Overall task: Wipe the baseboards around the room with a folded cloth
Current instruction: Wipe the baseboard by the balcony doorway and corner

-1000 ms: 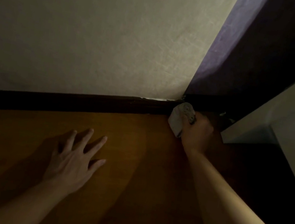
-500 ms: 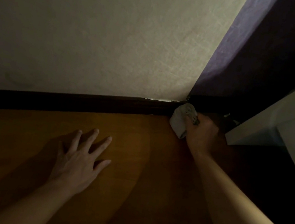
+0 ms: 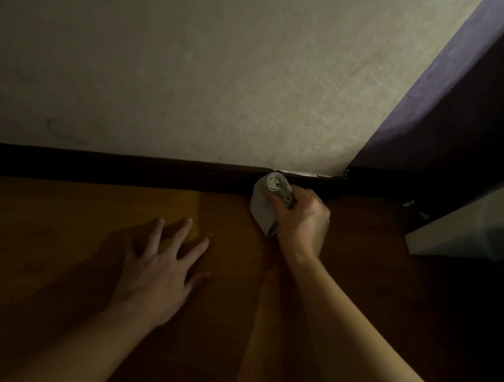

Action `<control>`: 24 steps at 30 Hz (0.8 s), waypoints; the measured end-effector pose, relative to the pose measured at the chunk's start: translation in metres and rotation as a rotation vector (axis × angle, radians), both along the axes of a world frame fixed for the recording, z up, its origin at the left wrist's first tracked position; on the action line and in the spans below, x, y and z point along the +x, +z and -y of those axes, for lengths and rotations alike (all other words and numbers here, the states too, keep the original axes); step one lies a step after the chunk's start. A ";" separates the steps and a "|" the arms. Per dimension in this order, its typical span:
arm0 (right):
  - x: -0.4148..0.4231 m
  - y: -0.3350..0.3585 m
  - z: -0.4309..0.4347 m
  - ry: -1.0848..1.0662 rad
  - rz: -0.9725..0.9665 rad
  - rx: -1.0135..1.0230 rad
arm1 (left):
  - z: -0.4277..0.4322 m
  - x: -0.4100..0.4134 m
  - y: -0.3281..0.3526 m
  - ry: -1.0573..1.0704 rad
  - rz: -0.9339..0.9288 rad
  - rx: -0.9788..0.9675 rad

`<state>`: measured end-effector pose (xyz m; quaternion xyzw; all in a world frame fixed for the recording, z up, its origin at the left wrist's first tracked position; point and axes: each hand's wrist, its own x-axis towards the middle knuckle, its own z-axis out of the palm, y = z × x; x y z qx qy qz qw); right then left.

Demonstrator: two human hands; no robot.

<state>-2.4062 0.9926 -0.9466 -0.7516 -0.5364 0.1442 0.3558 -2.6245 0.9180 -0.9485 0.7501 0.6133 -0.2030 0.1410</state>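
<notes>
Cloth (image 3: 262, 204): pale grey-white, folded into a thick wad of several layers. Folded edges show as rolled loops at the top end, w/ a darker grey band beside them. Smooth flat face turned left. Stands on edge, top end touching dark baseboard (image 3: 113, 168), lower end on wood floor (image 3: 31, 253). Sits near the room corner, a bit left of it.

R hand (image 3: 302, 221): fingers curled round cloth from its right side, gripping it, knuckles up. Forearm comes in from lower right.

L hand (image 3: 159, 270): flat on floor, palm down, fingers straight & spread, holding nothing. Left of cloth, apart from baseboard.

Baseboard: v. dark brown, nearly black, runs along foot of cream textured wall (image 3: 199, 63). Thin pale strip along its top edge just right of cloth. At the corner it meets a purple surface (image 3: 428, 97), mostly in shadow; wall or curtain, can't tell. White furniture panel (image 3: 492, 213) at far right. Light dim; floor orange-brown, w/ a brighter patch betw. the hands.
</notes>
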 end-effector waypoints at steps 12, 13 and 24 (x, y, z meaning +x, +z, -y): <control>-0.011 -0.008 0.005 -0.095 0.008 0.045 | 0.000 -0.002 0.002 -0.009 0.004 0.005; -0.016 -0.007 0.005 -0.051 0.023 0.036 | 0.000 -0.002 0.001 -0.006 0.006 0.004; 0.093 -0.009 0.005 -0.167 0.088 -0.037 | 0.001 0.001 0.001 0.004 -0.007 0.007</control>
